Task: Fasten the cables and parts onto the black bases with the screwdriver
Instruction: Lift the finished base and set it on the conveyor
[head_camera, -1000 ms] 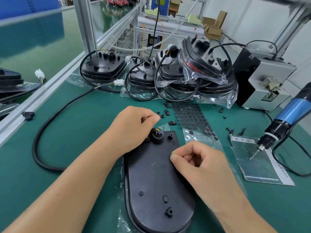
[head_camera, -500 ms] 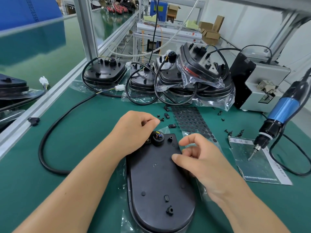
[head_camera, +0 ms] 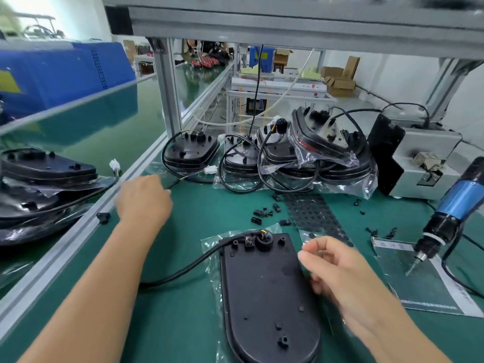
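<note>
Black base (head_camera: pixel 264 292) flat on clear plastic film (head_camera: pixel 210 260) on the green mat (head_camera: pixel 188 318), near the front edge, round cable socket (head_camera: pixel 263 242) at its far end. Black cable (head_camera: pixel 183 271) plugged in there, curving off to the left. Right hand (head_camera: pixel 337 268) over the base's right edge, fingers loosely curled, thumb and forefinger pinching a small thin part too blurred to name. Left hand (head_camera: pixel 142 199) reaching toward the far left, fingers bent at the cable's far end; grip impossible to tell. Loose black clips (head_camera: pixel 264 213) just beyond the base. Blue screwdriver (head_camera: pixel 445 218) hanging at right, tip over a grey bag (head_camera: pixel 429 286). Further back, finished bases (head_camera: pixel 301 158) stacked in clear bags.
</note>
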{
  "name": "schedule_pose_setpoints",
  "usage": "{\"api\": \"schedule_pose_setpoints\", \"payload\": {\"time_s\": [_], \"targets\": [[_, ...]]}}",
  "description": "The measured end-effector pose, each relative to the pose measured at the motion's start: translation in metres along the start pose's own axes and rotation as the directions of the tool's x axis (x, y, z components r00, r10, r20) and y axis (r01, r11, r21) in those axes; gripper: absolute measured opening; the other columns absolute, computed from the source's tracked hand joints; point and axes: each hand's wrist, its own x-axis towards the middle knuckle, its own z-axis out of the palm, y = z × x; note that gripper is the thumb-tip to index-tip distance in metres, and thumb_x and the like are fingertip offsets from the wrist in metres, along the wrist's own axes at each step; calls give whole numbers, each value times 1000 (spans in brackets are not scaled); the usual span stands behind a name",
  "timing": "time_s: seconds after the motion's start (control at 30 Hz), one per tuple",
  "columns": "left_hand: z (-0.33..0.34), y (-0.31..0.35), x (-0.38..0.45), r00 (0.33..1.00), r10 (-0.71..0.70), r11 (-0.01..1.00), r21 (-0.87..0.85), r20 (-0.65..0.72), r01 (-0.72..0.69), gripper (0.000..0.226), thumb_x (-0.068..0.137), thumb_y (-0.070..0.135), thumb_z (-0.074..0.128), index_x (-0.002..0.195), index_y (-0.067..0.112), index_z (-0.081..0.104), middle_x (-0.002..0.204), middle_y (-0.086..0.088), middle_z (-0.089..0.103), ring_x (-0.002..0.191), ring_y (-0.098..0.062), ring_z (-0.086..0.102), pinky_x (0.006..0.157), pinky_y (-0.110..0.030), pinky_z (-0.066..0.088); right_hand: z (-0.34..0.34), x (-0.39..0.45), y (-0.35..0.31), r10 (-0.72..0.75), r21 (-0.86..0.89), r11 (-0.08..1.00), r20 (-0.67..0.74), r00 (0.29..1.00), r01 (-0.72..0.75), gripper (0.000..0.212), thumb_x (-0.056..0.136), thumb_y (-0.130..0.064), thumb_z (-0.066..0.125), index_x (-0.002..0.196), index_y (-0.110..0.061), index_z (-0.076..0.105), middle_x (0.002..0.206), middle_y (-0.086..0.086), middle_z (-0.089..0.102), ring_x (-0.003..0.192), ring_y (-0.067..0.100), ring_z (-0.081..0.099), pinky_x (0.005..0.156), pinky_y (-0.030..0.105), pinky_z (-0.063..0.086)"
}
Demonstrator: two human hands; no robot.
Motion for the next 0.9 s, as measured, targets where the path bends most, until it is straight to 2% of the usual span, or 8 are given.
{"api": "schedule_pose_setpoints", "payload": {"time_s": [0.1,0.23,0.37,0.5,0.6,0.73,0.83,0.9], "targets": [[12,-17,6,991,-113,978,185,77,97,26,92,17,54,112,5,64,119,-17,59,114,-37,54,87,-42,49,2,1,-6,-57,0,998,-18,998,57,3,88,-8,64,87,-11,64,54,-4,51,46,13,44,43,16,37],[15,-21,5,992,-121,985,129,46,114,20,89,8,53,104,2,64,114,-18,62,106,-38,58,79,-40,48,7,5,-11,-134,-47,990,-34,990,132,5,89,-10,62,85,-13,64,52,-8,51,47,12,46,49,21,41],[-19,-10,-2,983,48,964,-266,177,1,16,92,13,54,97,0,62,87,-19,71,73,-28,66,65,-31,50,13,7,-8,-192,-175,966,-7,981,188,11,89,-17,63,80,-22,66,60,-12,61,54,0,54,57,18,44],[-80,26,-47,810,421,575,-811,409,110,23,97,4,51,113,17,62,64,-11,68,45,-12,57,39,-17,39,14,-1,-13,-280,-253,929,1,960,271,15,92,-24,61,79,-23,68,74,-7,69,59,-2,54,64,22,48],[-96,60,-80,687,559,298,-886,464,356,30,99,-1,42,104,9,70,67,-11,66,51,-11,59,42,-13,45,21,-21,-25,-422,-159,886,107,900,434,27,91,-45,56,84,-25,73,79,-8,71,59,-3,56,57,10,41],[-94,109,-114,721,516,-73,-815,462,575,30,99,-7,32,107,-8,61,85,-23,66,63,-21,70,56,-21,58,39,-51,-35,-425,123,899,479,768,421,53,81,-73,50,102,-28,70,78,-7,70,57,0,57,59,16,46],[-89,129,-117,737,502,-172,-783,452,597,30,97,-11,30,114,-10,54,100,-30,63,83,-33,70,65,-28,61,45,-62,-35,-399,249,917,548,736,312,43,87,-62,57,100,-22,64,79,3,72,58,16,57,58,26,47],[-83,133,-112,765,486,-85,-849,422,522,33,96,-12,31,121,-7,52,104,-30,63,90,-34,70,70,-29,61,40,-62,-32,-337,304,930,480,810,207,21,92,-37,59,97,-18,64,78,9,73,53,15,53,49,23,42]]}}
